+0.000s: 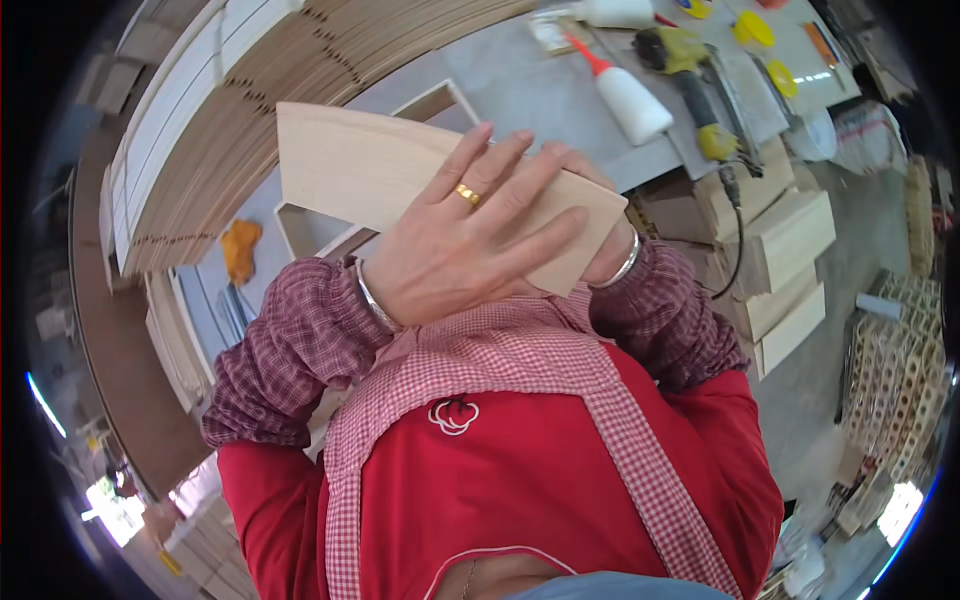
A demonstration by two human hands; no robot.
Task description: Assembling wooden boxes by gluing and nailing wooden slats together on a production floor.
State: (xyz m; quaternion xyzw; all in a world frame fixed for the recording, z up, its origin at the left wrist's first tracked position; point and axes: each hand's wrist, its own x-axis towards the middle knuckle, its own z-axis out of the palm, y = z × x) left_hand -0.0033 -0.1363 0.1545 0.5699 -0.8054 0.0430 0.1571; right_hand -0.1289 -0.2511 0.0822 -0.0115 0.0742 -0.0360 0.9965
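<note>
In front of my chest a pale, flat wooden board is held up at a slant, its wider end to the left. My left hand lies across its face with the fingers stretched and spread; a gold ring shows on one finger. Behind the board's right end is my right hand, gripping it, with fingers showing over the top edge. The board hides most of that hand. Below the board, on the grey worktable, a light wooden frame is partly covered.
Tall stacks of wooden strips line the left and far side. Farther right lie a white glue bottle with a red nozzle and a yellow-green power tool with a cord. An orange cloth-like piece is at left; wooden pieces are stacked at right.
</note>
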